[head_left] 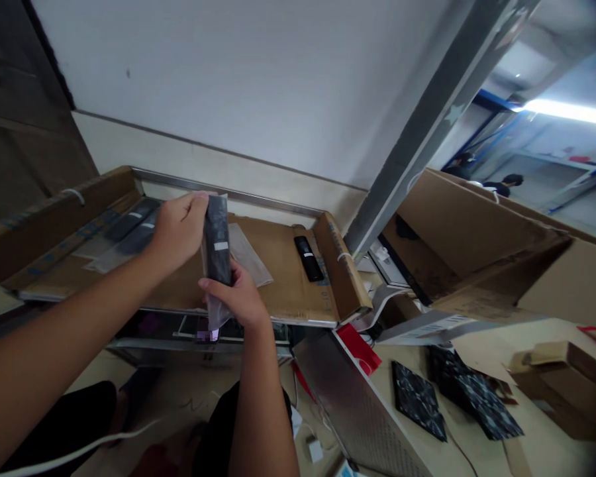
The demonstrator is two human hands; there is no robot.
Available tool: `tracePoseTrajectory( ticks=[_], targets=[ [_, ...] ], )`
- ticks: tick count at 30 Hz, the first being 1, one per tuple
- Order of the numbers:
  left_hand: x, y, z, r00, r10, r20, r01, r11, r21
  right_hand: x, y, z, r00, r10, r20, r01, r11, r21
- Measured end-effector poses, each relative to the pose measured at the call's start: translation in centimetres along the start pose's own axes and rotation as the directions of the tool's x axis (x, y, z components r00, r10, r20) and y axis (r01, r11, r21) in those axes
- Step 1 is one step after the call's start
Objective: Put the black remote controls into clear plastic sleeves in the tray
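Pinching the upper end of a bagged remote (216, 228) between the thumb and fingers of the left hand (181, 225). Gripping its lower part with the right hand (243, 295), with the thumb across the front of the clear wrapper and the fingers mostly hidden behind. Held between both hands above the worktop (283, 298), long side running away from the body, with a small white label (221, 246) facing the camera and the loose end of the wrapper hanging below the right thumb. Hard to tell whether touching the worktop anywhere.

Just left of the left hand, lying close together: two more bagged remotes (122, 226). Just beyond the right hand, lying flat: a clear plastic bag (252, 257). Farther to the right of the right hand, near the cardboard side wall (345, 265): a bare black remote (308, 258), also marked with a white sticker.

Well to the right of both hands: a grey post (427, 132), a big open cardboard box (477, 245) and, lower down, black patterned packages (417, 401). Below the left forearm: a white cable (89, 449).
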State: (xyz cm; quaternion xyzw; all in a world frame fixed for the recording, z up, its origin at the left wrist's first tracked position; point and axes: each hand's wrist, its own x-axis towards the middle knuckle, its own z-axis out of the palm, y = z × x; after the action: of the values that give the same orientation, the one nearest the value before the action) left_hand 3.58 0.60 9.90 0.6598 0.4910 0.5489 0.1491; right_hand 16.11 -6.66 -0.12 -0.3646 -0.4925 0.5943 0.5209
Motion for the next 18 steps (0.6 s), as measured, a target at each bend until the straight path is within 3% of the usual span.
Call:
tracePoseTrajectory(
  ticks=[5,9,14,18],
  targets=[
    [0.3,1.9,0.7,0.993,0.086,0.081,-0.085,0.996,-0.016,0.6,0.7,0.2,0.982,-0.098,-0.164,0.092,0.995,-0.041],
    [1.0,0.9,1.0,0.981,0.094,0.168,-0.099,0.995,0.025,1.2,0.7,0.7,0.96,-0.107,-0.259,0.079,0.99,-0.117],
    [0.7,-4.6,1.4,0.975,-0.152,0.163,0.162,0.986,-0.049,1.2,-0.2,0.6,0.967,0.025,-0.255,-0.114,0.932,-0.343],
    [-0.7,-8.0,1.9,0.917,-0.387,0.092,0.397,0.906,-0.146,1.2,-1.0,0.6,0.963,0.1,-0.248,-0.209,0.861,-0.463]
  ],
)
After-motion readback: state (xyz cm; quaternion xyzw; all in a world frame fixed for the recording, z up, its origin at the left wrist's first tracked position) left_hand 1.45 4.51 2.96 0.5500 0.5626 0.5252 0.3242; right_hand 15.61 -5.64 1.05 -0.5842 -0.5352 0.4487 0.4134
